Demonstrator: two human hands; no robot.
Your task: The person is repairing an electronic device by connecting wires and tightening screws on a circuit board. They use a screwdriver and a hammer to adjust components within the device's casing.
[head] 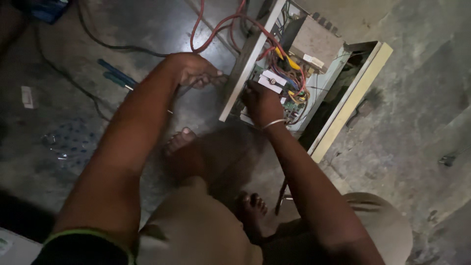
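Note:
An opened cream metal case (349,100) of an electrical unit lies on the concrete floor, showing a grey transformer block (314,41), a circuit board and red, yellow and blue wires (289,68). My right hand (260,100), with a thin metal bangle on the wrist, reaches inside the case over the circuit board; what its fingers hold is hidden. My left hand (194,68) is closed at the case's left edge, fingers pinched against the panel, near a dark thin cable.
Red cables (216,24) loop out of the case toward the top. Two blue-handled screwdrivers (115,76) lie on the floor at left. A clear plastic bag (68,140) and a small white piece (27,96) lie further left. My bare feet (179,140) rest below the case.

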